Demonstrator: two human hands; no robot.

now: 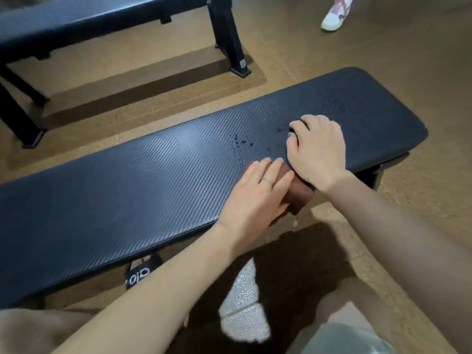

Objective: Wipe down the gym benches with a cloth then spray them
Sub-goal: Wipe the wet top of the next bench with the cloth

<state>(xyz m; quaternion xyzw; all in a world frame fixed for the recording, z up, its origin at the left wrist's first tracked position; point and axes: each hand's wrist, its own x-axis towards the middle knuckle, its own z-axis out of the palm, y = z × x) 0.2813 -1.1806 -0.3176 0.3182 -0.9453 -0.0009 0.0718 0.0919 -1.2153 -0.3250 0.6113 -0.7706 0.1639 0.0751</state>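
Single head view, looking steeply down, close over bench (127,190).

Both hands hide most of the brown cloth (300,194); the far bench (102,19) is cropped.

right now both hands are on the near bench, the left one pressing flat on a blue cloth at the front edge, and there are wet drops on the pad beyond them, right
Not quite: the cloth is reddish brown, not blue. The head view shows the left hand lying flat on it at the front edge of the near bench, the right hand resting on the pad beside it, and wet drops on the pad beyond them.
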